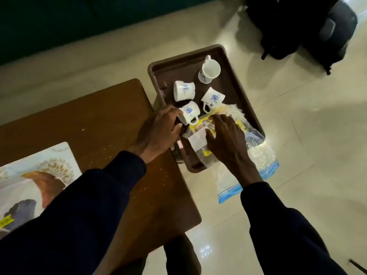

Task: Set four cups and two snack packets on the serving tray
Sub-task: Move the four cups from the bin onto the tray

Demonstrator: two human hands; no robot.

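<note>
A dark brown serving tray sits beside the table's right end. On it are several white cups with blue flowers: one upright at the far end, two lying tipped, and a near one also tipped. My left hand touches the near cup with its fingertips. My right hand presses flat on a yellow-printed snack packet at the tray's near end. A clear packet with a blue edge lies under my right hand and hangs over the tray's near rim.
A brown wooden table lies to the left, with a printed placemat at its near left. Dark bags stand on the pale tiled floor at the far right.
</note>
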